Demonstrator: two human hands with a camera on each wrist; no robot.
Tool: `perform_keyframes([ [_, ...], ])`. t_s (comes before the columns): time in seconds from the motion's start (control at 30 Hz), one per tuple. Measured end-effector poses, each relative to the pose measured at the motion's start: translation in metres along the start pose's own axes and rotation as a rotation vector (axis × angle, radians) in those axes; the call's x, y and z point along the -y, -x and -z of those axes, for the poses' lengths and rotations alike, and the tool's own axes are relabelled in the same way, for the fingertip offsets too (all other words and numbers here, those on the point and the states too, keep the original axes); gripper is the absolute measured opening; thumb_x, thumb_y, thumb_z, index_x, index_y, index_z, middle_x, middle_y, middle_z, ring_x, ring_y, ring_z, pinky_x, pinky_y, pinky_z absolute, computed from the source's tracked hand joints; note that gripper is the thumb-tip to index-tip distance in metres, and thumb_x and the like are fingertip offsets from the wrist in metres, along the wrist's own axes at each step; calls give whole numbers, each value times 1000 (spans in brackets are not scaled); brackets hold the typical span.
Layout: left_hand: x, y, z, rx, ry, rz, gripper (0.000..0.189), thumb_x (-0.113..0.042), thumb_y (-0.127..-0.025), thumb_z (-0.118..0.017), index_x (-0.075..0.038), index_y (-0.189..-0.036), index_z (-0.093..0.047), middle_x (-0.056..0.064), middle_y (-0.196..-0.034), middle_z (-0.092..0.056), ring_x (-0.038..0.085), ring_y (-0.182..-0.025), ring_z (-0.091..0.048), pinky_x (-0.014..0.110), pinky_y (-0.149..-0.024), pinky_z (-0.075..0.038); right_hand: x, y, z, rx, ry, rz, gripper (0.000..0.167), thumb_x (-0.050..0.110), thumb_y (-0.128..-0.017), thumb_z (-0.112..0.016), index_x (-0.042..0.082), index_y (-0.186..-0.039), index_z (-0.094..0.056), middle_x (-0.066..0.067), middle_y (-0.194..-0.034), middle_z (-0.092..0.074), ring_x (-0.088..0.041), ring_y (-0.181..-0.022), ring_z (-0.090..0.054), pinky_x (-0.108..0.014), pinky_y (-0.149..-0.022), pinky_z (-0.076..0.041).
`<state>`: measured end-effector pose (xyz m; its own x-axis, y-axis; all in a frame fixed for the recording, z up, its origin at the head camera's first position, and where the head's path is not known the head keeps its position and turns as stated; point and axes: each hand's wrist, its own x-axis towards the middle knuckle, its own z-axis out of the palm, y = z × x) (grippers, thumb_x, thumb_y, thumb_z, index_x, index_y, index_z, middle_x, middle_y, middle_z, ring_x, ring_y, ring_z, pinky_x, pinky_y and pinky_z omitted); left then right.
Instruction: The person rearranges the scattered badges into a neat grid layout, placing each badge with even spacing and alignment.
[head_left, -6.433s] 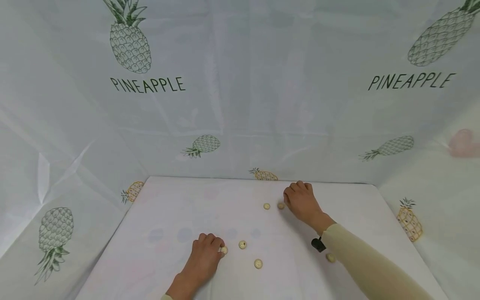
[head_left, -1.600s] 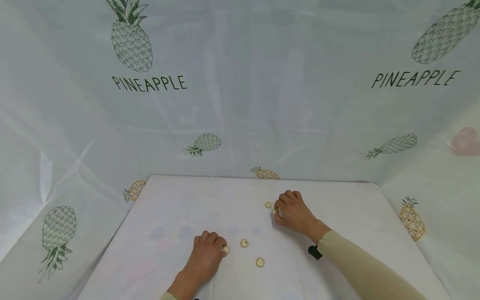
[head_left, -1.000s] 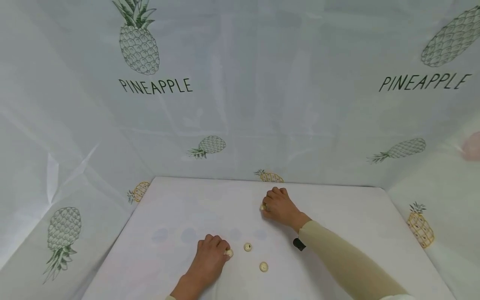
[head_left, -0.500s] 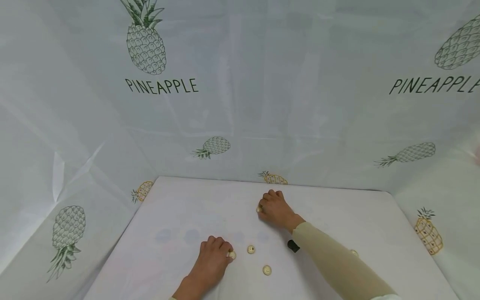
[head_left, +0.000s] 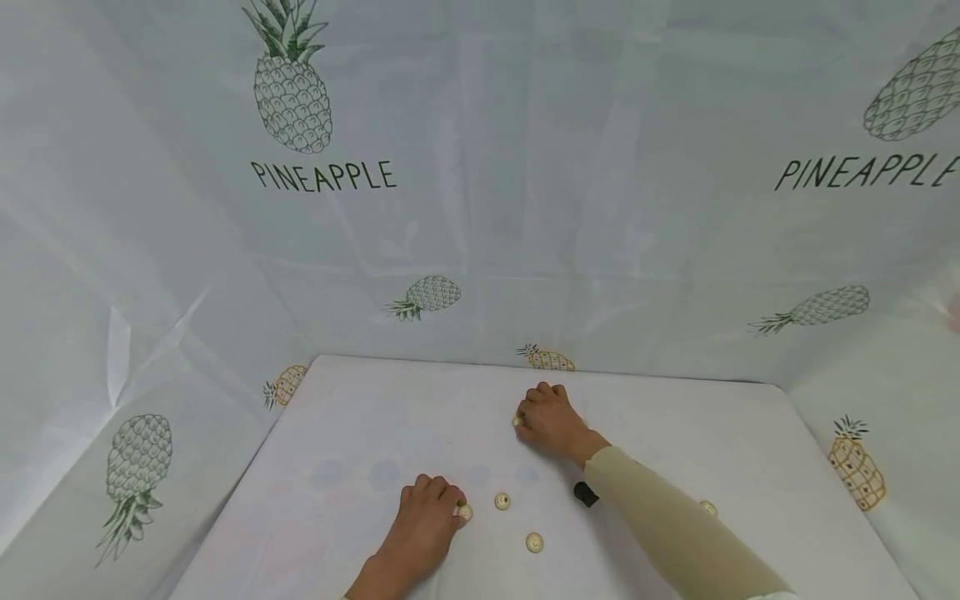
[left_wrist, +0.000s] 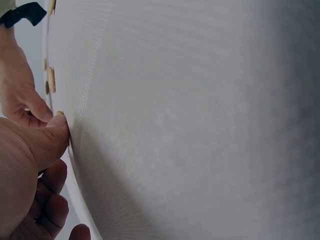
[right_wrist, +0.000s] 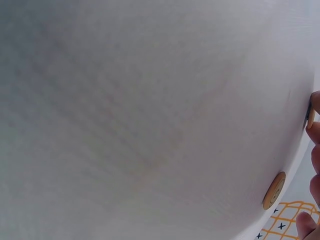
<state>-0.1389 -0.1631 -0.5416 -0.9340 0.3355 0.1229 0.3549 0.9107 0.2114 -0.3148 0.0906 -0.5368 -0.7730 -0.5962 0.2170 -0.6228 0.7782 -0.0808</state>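
Observation:
My left hand (head_left: 426,521) pinches a round wooden button (head_left: 465,512) at the table's front middle; in the left wrist view only a sliver of it shows past the thumb (left_wrist: 55,125). Farther back, my right hand (head_left: 551,419) grips another pale wooden button (head_left: 517,421) between thumb and fingers, right at the cloth. Seen from the right wrist, that button (right_wrist: 310,116) stands tilted at the fingertips, and a second button (right_wrist: 274,190) lies on the table near the curled fingers. Two loose buttons, one (head_left: 502,501) and another (head_left: 534,542), lie right of my left hand.
One more button (head_left: 708,507) peeks out beside the right sleeve (head_left: 667,521). A black wrist device (head_left: 586,493) hangs under the right wrist. White cloth covers the table (head_left: 375,408); a pineapple-print curtain (head_left: 480,208) walls the back and sides.
My right hand has moved left along the back with a button in its grip and now holds nearly still. The left hand keeps its button in place. The head view has swung slightly left.

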Motion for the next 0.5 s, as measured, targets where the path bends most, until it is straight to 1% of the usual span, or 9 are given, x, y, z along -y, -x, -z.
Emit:
perform_keyframes([
  [0.27,0,0,-3,-30,-5,-10,20,-29,-90,-83,-21,-103,-71,-6,-102,-63,16,-98,-50,39,-81,-42,1,3,4,5,-5,-10,16,30,-96,-76,14,-97,-75,-1,-100,-67,-23,-95,-49,-50,-94,-40],
  [0.5,2,1,-5,-35,-22,-15,19,-30,-91,-82,-22,-103,-70,-6,-103,-64,17,-99,-51,41,-82,-44,1,5,5,-26,85,14,23,34,-101,-68,11,-102,-68,-3,-98,-61,-26,-94,-48,-49,-91,-40],
])
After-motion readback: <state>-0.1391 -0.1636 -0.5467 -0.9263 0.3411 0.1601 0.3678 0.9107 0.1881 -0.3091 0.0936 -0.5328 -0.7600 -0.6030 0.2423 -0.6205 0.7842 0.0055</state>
